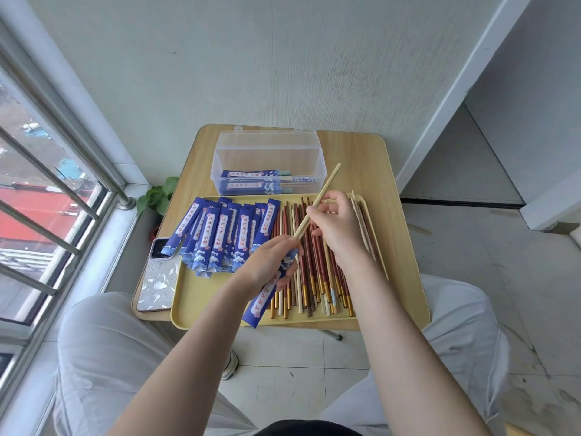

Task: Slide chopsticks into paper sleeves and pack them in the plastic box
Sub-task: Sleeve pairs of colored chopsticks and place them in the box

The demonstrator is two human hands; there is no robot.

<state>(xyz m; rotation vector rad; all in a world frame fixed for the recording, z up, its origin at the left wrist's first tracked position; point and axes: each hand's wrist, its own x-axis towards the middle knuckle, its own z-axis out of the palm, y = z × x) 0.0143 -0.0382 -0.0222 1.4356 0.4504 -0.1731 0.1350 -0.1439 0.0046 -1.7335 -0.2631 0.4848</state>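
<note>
One pale chopstick (pixel 317 202) slants up from the mouth of a blue paper sleeve (pixel 273 289) above the yellow tray (pixel 201 306). The left hand (pixel 270 262) grips the sleeve; the right hand (pixel 336 221) pinches the chopstick. Behind, the clear plastic box (pixel 267 162) holds filled sleeves.

Blue wave-print sleeves (pixel 217 237); yellow tray (pixel 201 297); red-brown chopsticks (pixel 314 272).

A small wooden table (pixel 374 171) carries a yellow tray (pixel 201 297), plastic box (pixel 267 158) and phone (pixel 157 278).
</note>
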